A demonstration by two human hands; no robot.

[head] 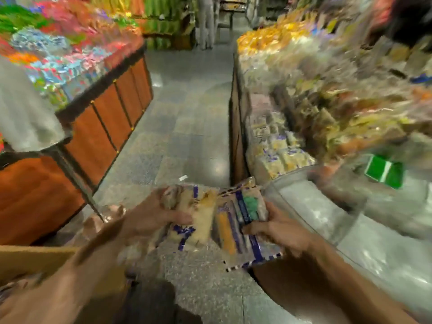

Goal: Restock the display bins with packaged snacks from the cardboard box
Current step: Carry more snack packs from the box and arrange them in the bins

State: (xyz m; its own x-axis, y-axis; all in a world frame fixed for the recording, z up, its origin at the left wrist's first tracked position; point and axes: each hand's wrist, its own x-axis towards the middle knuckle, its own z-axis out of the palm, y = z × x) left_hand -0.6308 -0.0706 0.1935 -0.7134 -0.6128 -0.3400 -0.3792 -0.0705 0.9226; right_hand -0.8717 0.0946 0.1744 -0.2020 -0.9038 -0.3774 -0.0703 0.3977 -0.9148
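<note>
- Holding two clusters of snack packets, both hands sit low in the middle of the view, above the speckled floor (pixel 187 136) of the aisle.
- Left hand (pixel 149 216): fingers curled round a clear packet with pale yellow contents (pixel 201 220) and blue trim; thumb lies across its near face.
- Right hand (pixel 278 230): closed on the lower right edge of a second packet bundle (pixel 238 228) with orange, blue and green panels; thumb on top, other fingers hidden beneath.
- The two bundles touch or overlap at their inner edges; heavy motion blur, so the packet count cannot be told.
- Cardboard box (pixel 35 258): lower left, partly behind the left forearm; one flap visible, contents blurred and unreadable.
- Just right of the right hand: a clear-walled bin (pixel 327 206) with a pale, shiny floor showing.
- Beyond that bin: a compartment stacked with matching yellow-and-blue packets (pixel 278 153), then further compartments of brownish and orange bagged goods rising up the right display (pixel 327 90).
- A green-and-white item (pixel 383 169) sits at the right, behind the clear bin; blurred, so its identity is unclear.
- Left of the aisle: a wood-panelled display stand (pixel 105 122) heaped with bright multicoloured packets; a grey cloth-like shape (pixel 23 113) overhangs its near end.
- Far end of the aisle: a standing person's legs (pixel 205 22), with green and yellow stock shelved behind.
</note>
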